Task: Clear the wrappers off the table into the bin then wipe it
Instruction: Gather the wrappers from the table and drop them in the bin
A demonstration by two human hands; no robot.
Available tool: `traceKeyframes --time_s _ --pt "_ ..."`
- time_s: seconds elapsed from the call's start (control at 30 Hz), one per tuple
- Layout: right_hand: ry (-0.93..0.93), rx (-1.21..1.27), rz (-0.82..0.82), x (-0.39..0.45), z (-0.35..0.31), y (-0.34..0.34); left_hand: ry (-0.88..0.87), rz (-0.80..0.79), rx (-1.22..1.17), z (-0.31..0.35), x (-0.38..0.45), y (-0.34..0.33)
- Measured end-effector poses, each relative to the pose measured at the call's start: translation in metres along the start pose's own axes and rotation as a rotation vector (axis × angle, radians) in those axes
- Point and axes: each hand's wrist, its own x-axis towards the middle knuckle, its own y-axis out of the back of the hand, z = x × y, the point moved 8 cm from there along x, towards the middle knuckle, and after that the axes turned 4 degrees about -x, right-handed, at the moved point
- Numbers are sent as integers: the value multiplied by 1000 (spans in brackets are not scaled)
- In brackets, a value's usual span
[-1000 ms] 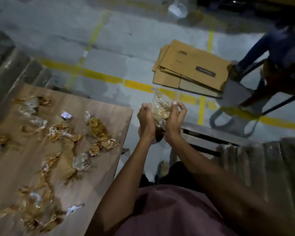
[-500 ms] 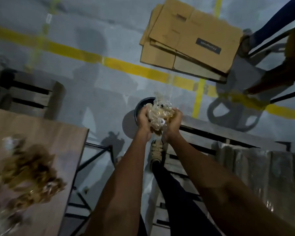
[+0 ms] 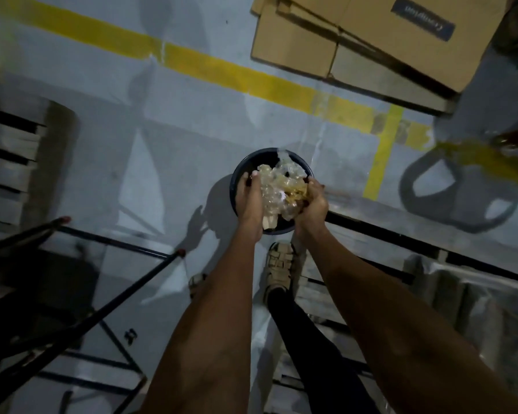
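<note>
A crumpled bundle of clear and golden wrappers point(image 3: 278, 186) is squeezed between both my hands, directly above a round dark bin point(image 3: 243, 171) that stands on the grey floor. My left hand point(image 3: 251, 198) grips the bundle's left side with the thumb curled over it. My right hand point(image 3: 311, 201) grips the right side, fingers curled into the wrappers. The table top is out of view; only its dark metal legs point(image 3: 111, 297) show at the lower left.
Flattened cardboard boxes point(image 3: 371, 40) lie on the floor at the upper right. Wooden pallets sit at the left point(image 3: 15, 162) and right point(image 3: 401, 234). Yellow floor lines point(image 3: 222, 73) cross behind the bin. My sandalled foot point(image 3: 280, 267) stands just before the bin.
I have turned from the table toward the floor; the table top left the view. Both hands lowered the wrapper bundle until it hangs right over the bin's mouth.
</note>
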Motion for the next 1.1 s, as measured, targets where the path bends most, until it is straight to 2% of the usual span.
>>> traceKeyframes --time_s 0.13,0.3,0.47,0.6,0.8,0.9,1.0,1.1 --pt "-45 -58 45 -8 -3 3 43 -8 46 -9 3 7" --pt "-35 -95 79 -57 -33 -8 111 -43 170 20 -45 11" --pt "72 -254 109 -128 -68 -25 -30 -56 360 84 -124 13" --pt "105 -344 88 -155 -63 -24 -128 -51 449 123 -189 23" --pt "200 -450 45 -284 -110 -40 -221 -15 323 146 -277 71" --pt "238 -490 3 -314 -99 -44 -247 47 254 148 -315 112" --pt "327 -523 -58 -302 -63 -56 -273 93 146 152 -353 154" --pt "396 -545 -153 -414 -84 -88 -340 200 -24 159 -391 205"
